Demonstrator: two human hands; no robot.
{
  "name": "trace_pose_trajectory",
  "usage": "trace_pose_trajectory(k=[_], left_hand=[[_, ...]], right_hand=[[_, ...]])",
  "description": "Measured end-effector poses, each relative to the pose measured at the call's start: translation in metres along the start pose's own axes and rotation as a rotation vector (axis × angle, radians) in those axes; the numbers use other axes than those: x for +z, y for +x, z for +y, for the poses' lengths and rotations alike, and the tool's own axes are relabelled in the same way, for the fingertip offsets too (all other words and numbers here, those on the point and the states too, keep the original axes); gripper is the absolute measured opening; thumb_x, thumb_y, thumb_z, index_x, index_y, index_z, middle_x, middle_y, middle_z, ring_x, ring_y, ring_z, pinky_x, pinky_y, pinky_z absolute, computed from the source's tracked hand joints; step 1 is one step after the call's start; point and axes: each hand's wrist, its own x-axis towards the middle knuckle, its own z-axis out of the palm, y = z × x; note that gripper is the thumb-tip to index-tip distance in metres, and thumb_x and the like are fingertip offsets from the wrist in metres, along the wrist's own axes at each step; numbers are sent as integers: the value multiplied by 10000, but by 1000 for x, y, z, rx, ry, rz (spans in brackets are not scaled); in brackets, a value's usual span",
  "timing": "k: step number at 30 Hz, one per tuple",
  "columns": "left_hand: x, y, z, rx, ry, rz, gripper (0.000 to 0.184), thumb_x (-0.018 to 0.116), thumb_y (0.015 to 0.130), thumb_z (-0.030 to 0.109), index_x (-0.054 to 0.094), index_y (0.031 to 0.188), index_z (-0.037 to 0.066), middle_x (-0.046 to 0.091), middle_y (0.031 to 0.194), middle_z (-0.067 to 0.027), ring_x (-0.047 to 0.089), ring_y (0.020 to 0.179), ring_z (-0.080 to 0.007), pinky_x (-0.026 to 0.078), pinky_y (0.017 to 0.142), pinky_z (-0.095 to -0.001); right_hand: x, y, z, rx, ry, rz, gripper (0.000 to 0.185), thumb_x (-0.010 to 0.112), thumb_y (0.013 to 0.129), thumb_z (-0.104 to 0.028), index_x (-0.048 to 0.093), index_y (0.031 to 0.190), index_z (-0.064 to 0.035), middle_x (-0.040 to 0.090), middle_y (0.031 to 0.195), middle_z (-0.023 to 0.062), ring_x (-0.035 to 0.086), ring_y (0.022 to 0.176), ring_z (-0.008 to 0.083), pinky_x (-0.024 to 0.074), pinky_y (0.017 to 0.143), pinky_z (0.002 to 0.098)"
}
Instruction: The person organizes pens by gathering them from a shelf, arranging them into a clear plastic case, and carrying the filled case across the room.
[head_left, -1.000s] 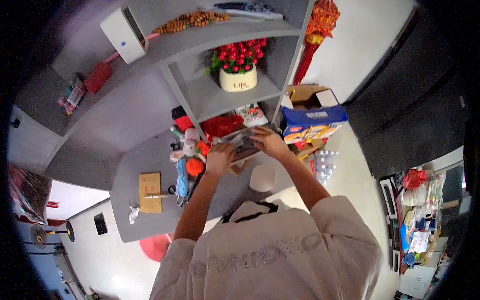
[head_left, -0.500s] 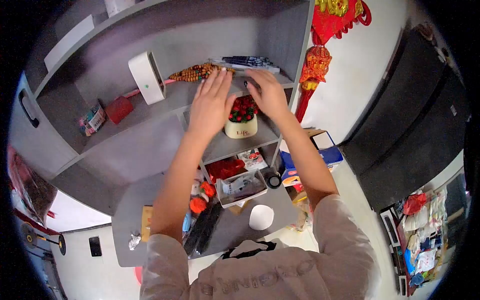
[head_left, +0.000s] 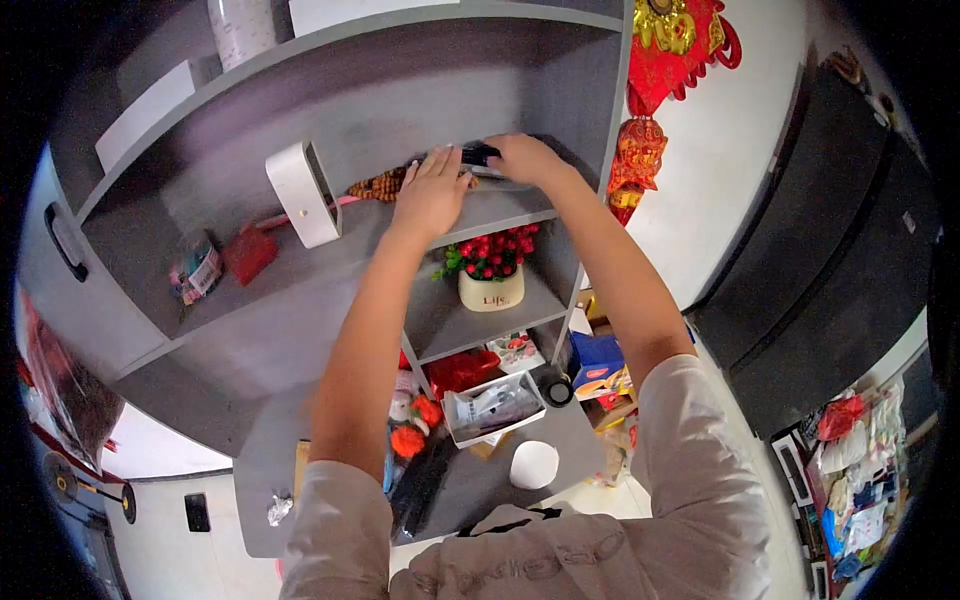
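On the upper shelf, a bundle of dark pens (head_left: 478,156) lies near the back, largely covered by my hands. My right hand (head_left: 527,160) has its fingers curled around the pens at their right part. My left hand (head_left: 436,190) reaches in palm down with its fingers stretched out, over the left end of the bundle and beside a string of brown beads (head_left: 378,187). Part of the beads is hidden under that hand. Just below, on a lower shelf, stands a cream pot (head_left: 491,291) with red artificial berries (head_left: 492,254).
A white upright box (head_left: 303,196) stands left on the upper shelf, with a red box (head_left: 250,254) beyond it. Below, an open white box (head_left: 494,410) and a white round lid-like object (head_left: 534,465) sit on the desk (head_left: 270,430). Red ornaments (head_left: 640,155) hang at right.
Both hands have reached deeper into the shelf. My right hand has closed on the pens, and my left has come down beside the beads. The view has tilted slightly upward.
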Motion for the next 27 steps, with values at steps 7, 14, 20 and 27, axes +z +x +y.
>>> trace_pose_trajectory(k=[7,14,20,27], left_hand=[[2,2,-4,18,49,-32,483,369,905,271,294,1339,73,311,1383,-98,256,1294,-247,216,1049,-425],[-2,1,-2,-5,40,22,528,503,848,250,339,1315,68,362,1352,-103,299,1273,-246,254,1031,-430],[0,1,-5,87,38,159,464,546,820,246,448,1231,55,496,1214,-131,420,1173,-278,322,972,-422],[-7,-1,-4,97,-22,202,224,561,796,221,621,962,83,623,845,-150,592,778,-336,463,704,-432]], right_hand=[[4,-11,-8,-71,0,55,325,607,726,-167,600,1026,-41,617,948,153,580,873,327,447,794,408],[16,-22,-14,-150,-79,346,188,591,721,-178,661,890,-133,641,808,112,606,797,291,474,740,404],[14,-26,-17,-297,67,440,179,619,711,-104,664,884,-87,645,865,89,595,820,257,453,786,349],[6,-36,-23,-308,197,438,190,636,723,-119,657,908,-79,644,860,94,598,793,266,476,727,354]])
